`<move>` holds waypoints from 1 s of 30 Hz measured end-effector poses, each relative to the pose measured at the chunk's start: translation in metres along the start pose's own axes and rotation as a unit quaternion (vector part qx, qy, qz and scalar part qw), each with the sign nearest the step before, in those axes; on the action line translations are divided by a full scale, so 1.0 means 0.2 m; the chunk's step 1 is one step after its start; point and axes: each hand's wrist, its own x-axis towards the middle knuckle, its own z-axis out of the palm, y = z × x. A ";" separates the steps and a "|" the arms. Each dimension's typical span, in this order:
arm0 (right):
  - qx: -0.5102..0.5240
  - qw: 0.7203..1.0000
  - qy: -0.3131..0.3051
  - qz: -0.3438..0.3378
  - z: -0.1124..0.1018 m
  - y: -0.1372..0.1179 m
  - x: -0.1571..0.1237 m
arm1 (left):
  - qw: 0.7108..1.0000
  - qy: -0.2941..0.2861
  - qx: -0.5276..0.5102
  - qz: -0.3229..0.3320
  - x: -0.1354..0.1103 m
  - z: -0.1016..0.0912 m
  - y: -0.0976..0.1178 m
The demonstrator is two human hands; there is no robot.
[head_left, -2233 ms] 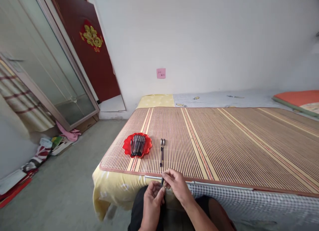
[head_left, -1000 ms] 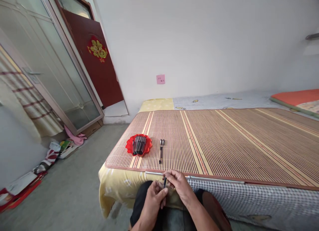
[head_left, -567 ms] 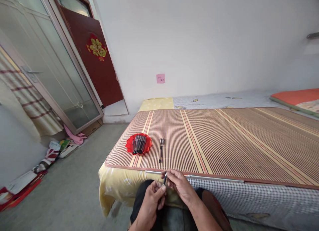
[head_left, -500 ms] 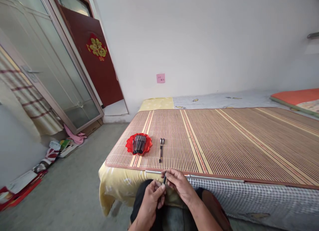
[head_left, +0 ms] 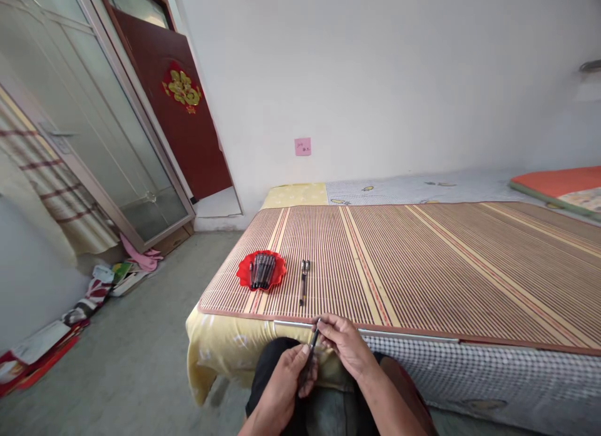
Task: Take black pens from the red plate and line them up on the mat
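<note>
A: Biggest thing?
B: Bamboo mat, covers the bed top.
A: Next?
B: Red dish, near the mat's front left corner.
A: Hands?
B: Both off the mat, just short of its front edge, over the lap. Left hand is curled around the lower barrel of a black pen. Right hand pinches its top end, fingertips tight.
A: Pen touching the mat?
B: No. It's tilted, held between both hands.
A: Small stuff?
B: Dark pens bunched in the dish. Loose pen just right of the dish, pointing at the front edge.
</note>
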 end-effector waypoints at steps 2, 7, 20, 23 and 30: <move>0.005 0.999 0.027 -0.016 -0.04 -0.03 0.01 | 1.000 -0.016 0.024 -0.001 -0.01 0.00 0.00; 0.050 0.976 0.164 -0.137 -0.27 -0.23 0.05 | 0.994 -0.047 0.096 -0.013 -0.03 -0.05 -0.02; 0.049 0.987 0.135 -0.077 -0.07 -0.11 0.01 | 0.994 0.030 0.043 0.099 0.11 0.16 0.12; 0.034 0.988 0.129 -0.077 -0.05 -0.08 0.02 | 0.994 0.048 0.030 0.098 0.11 0.18 0.12; -0.056 0.985 0.124 -0.111 -0.03 -0.04 0.04 | 0.993 0.040 0.017 0.110 0.12 0.19 0.08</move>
